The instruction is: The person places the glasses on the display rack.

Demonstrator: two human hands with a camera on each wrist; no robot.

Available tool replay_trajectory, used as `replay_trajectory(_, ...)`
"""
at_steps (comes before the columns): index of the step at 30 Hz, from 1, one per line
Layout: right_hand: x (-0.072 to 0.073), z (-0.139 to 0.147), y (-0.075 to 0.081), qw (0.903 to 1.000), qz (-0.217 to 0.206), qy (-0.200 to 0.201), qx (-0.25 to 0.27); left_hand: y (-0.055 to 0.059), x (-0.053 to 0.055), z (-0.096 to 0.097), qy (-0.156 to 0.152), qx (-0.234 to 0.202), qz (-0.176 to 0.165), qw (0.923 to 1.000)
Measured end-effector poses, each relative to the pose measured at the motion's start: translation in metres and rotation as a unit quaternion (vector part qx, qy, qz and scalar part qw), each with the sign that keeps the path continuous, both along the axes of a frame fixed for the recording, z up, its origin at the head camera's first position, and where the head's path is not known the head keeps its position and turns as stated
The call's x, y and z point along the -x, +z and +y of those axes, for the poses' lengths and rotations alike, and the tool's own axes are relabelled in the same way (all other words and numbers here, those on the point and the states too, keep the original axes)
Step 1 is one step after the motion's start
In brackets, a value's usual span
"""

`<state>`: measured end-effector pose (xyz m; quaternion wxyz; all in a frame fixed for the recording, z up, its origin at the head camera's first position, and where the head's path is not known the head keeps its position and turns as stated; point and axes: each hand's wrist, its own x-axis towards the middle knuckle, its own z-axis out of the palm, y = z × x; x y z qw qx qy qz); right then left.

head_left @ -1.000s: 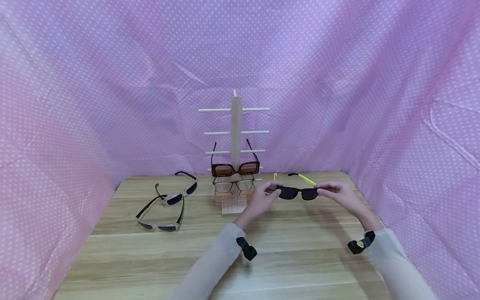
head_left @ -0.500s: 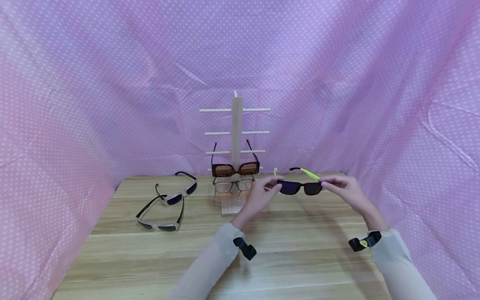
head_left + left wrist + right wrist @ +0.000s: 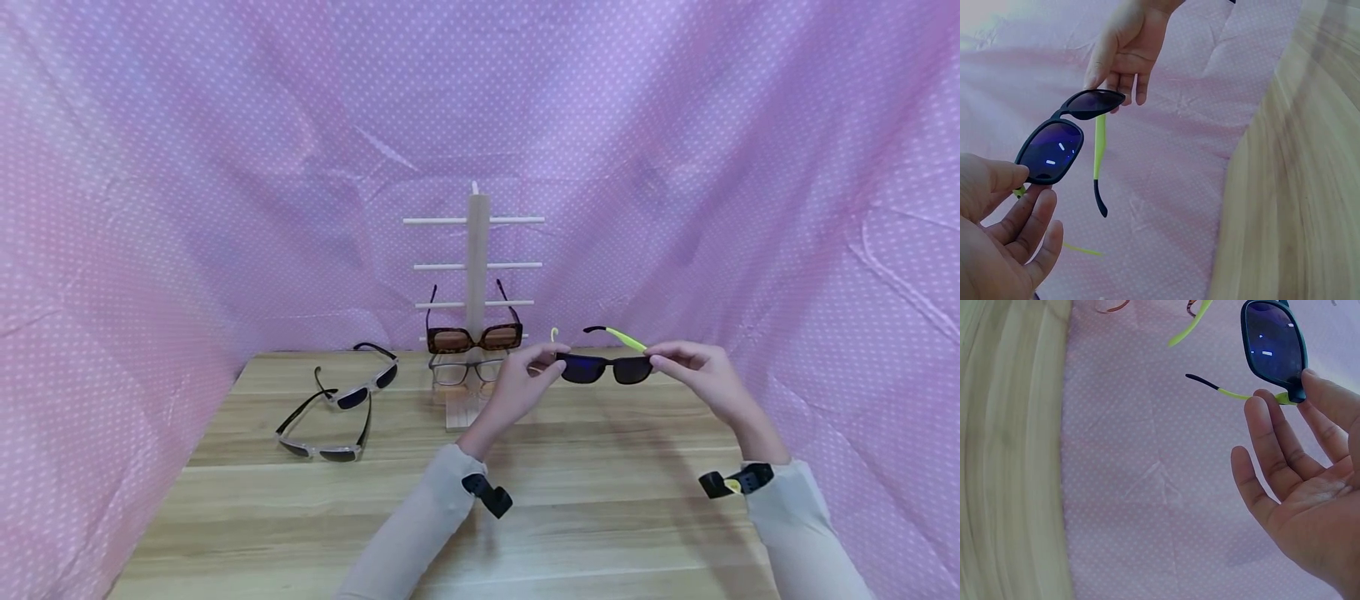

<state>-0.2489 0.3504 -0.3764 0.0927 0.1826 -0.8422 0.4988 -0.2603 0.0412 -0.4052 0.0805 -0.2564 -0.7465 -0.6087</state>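
Note:
Black-framed sunglasses (image 3: 584,369) with dark lenses and yellow-green temples are held up by both hands, right of the display stand. My left hand (image 3: 521,387) pinches one end of the frame between thumb and fingers. At the other end my right hand (image 3: 702,379) pinches the corner by the hinge. Both temples are unfolded and point away from me; the left wrist view shows a black tip on one temple (image 3: 1100,147). In the right wrist view, the thumb presses the front of the sunglasses (image 3: 1275,347) with fingers behind.
The wooden display stand (image 3: 477,250) carries tortoiseshell sunglasses (image 3: 475,337) on a low peg and clear-lensed glasses (image 3: 450,373) beneath. Two clear-framed sunglasses lie at the table's left, one pair (image 3: 367,392) behind the other (image 3: 322,452). Pink dotted cloth (image 3: 675,167) surrounds the wooden table (image 3: 570,517).
Both hands have raised the sunglasses and shifted them slightly right. The right hand has moved outward a little. The glasses on the stand and on the table stay put.

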Motion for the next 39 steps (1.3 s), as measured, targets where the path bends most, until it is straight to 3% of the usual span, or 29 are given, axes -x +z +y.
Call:
replay_trajectory(15, -0.008, -0.008, 0.023, 0.9992, 0.037, -0.002, 0.014, 0.023, -0.007, -0.007, 0.008, 0.000, 0.019, 0.9998)
replay_trajectory(23, -0.016, -0.014, 0.042, 0.9978, 0.065, 0.000, 0.015, 0.042, -0.015, -0.014, -0.009, -0.016, 0.033, 0.9993)
replay_trajectory(30, -0.026, -0.021, 0.055, 0.9936, 0.079, 0.055, 0.058, 0.058, -0.027, -0.027, -0.010, -0.015, 0.069, 0.9975)
replay_trajectory(39, -0.028, -0.036, 0.066, 0.9836, 0.091, 0.119, 0.100, 0.067, -0.042, -0.041, 0.013, -0.010, 0.147, 0.9890)
